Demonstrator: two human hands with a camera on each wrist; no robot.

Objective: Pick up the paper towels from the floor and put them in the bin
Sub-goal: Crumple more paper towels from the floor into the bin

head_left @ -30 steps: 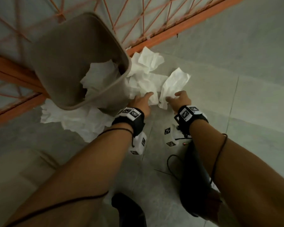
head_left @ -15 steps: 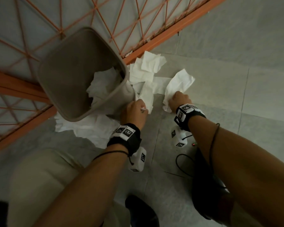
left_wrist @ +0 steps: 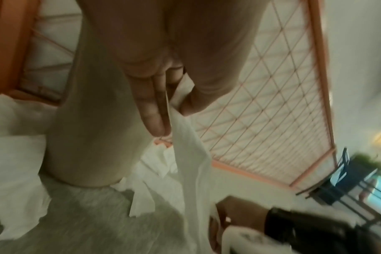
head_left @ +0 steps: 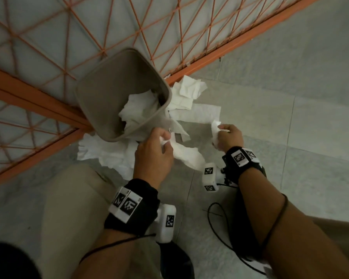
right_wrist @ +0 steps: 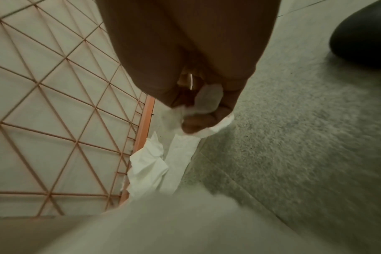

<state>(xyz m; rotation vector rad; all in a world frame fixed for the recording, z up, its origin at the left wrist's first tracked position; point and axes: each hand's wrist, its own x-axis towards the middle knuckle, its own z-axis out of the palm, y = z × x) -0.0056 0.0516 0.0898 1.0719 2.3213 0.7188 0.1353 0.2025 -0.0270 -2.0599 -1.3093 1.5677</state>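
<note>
A beige bin point(head_left: 101, 77) stands against the orange fence with crumpled paper towels point(head_left: 137, 111) inside it. More white towels lie on the floor to its right point(head_left: 189, 93) and under its near side point(head_left: 101, 152). My left hand point(head_left: 165, 141) pinches one towel point(head_left: 187, 158) just in front of the bin; the sheet hangs down from thumb and fingers point(left_wrist: 154, 110) as a long strip point(left_wrist: 191, 154). My right hand point(head_left: 222, 130) grips a crumpled towel point(head_left: 215, 129) above the floor. In the right wrist view the curled fingers point(right_wrist: 198, 123) close round that towel point(right_wrist: 207, 101).
An orange wire-mesh fence point(head_left: 210, 27) with a thick orange bottom bar point(head_left: 240, 43) runs behind the bin. My knee in beige trousers point(head_left: 73, 198) is at lower left, a black shoe point(head_left: 175, 262) below the hands. Black cables point(head_left: 216, 222) trail over the grey tiles.
Both hands closed on towels on the floor, then lifted and drew back toward me. The left towel now hangs free; the right one is bunched in the fist.
</note>
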